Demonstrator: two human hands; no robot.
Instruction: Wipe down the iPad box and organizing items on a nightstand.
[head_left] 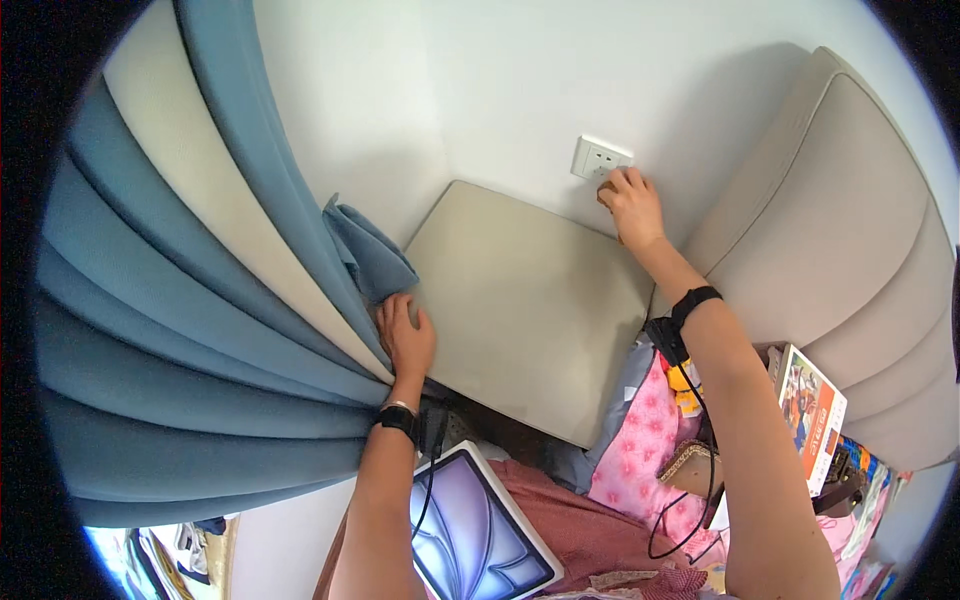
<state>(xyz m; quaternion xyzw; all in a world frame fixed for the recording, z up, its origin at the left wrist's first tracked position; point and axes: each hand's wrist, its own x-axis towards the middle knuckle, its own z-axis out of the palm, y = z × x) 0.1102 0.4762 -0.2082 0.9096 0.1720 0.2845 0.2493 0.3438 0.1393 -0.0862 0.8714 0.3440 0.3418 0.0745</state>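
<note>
My right hand [633,212] reaches to the white wall socket [592,158], its fingers curled at the lower right of the plate. Whatever those fingers hold, if anything, is hidden behind them. A beige square-topped nightstand [520,300] stands in the corner below the socket. On its left edge rests my left hand [405,340], fingers apart and slightly bent, beside the blue curtain [290,330]. Just beyond those fingertips, a folded blue cloth flap [370,250] hangs over the nightstand's edge.
A beige padded headboard [830,240] rises at the right. Below it lie pink bedding [640,430], a boxed book or package [810,410] and assorted small things. A white tablet box [485,525] lies near my body. Black cables hang from bands on both wrists.
</note>
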